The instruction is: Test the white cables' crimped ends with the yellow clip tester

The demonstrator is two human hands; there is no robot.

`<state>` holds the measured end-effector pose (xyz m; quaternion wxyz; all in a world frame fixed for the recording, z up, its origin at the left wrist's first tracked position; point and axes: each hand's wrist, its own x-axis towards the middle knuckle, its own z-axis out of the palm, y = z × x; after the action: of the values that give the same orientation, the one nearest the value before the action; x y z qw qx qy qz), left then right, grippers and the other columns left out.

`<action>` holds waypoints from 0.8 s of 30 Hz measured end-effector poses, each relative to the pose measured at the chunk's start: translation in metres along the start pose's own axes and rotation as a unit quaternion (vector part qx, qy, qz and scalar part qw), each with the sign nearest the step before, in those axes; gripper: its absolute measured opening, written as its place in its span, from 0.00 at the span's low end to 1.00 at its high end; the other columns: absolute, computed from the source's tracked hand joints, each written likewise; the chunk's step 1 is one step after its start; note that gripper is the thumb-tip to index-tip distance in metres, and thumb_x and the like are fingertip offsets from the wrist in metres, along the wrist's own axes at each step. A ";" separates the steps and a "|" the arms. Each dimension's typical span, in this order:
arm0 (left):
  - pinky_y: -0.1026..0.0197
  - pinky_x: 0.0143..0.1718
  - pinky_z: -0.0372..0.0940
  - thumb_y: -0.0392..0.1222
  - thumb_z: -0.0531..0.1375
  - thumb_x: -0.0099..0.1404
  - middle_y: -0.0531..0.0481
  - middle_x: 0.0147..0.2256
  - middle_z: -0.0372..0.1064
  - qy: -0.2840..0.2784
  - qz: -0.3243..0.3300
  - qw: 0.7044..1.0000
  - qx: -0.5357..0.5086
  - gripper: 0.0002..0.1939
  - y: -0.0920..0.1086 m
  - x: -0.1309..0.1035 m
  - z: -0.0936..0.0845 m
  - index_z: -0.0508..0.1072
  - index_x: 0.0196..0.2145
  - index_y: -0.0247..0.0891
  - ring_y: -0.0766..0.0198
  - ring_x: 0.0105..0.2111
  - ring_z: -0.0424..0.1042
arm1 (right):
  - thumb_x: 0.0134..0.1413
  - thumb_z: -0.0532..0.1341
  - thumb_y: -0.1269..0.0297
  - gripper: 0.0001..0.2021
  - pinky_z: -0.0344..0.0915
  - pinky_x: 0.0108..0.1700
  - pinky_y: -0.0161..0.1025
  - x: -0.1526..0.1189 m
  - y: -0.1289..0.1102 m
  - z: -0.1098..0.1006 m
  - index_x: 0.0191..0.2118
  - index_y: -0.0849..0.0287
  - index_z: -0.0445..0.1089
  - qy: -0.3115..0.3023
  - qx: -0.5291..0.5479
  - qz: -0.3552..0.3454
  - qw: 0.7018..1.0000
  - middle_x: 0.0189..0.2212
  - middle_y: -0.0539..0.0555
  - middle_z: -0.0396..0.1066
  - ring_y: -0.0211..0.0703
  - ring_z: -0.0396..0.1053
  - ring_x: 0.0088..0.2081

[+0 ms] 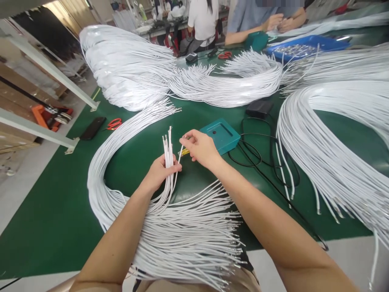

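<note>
From my end, I see the left hand [159,171] clamped around a small bunch of white cables [169,156], tips up, left of the teal box [224,134] on the green bench [45,231]. The right hand [201,148], just beside that box, pinches a single cable [180,153] near its tip. I'd judge it early: only a handful is gathered, while a wide spread of cables [188,227] lies loose on the box's near side. A curved bundle [99,170] sweeps round on its left; another bundle [227,91] lies beyond it. A yellow tool [184,152] sits between box and left hand, close under the right, where I think it could snag. Left of the box lie red scissors [114,124]; behind it, a black block [259,108]; far beyond, a co-worker's hands [279,23].
</note>
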<state>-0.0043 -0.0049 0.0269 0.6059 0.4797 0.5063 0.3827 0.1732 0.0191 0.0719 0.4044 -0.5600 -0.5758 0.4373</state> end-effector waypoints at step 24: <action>0.62 0.35 0.66 0.42 0.65 0.56 0.54 0.29 0.70 -0.002 0.092 0.996 -0.017 0.17 0.002 -0.002 0.003 0.57 0.30 0.38 0.68 0.28 0.72 | 0.46 0.64 0.51 0.18 0.54 0.23 0.34 -0.003 0.021 0.035 0.20 0.61 0.66 -0.149 0.376 0.128 0.905 0.16 0.45 0.56 0.31 0.55 0.19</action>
<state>-0.0018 -0.0065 0.0297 0.5775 0.5146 0.4516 0.4446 0.1461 0.0138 0.0413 0.4348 -0.3632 -0.3453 0.7482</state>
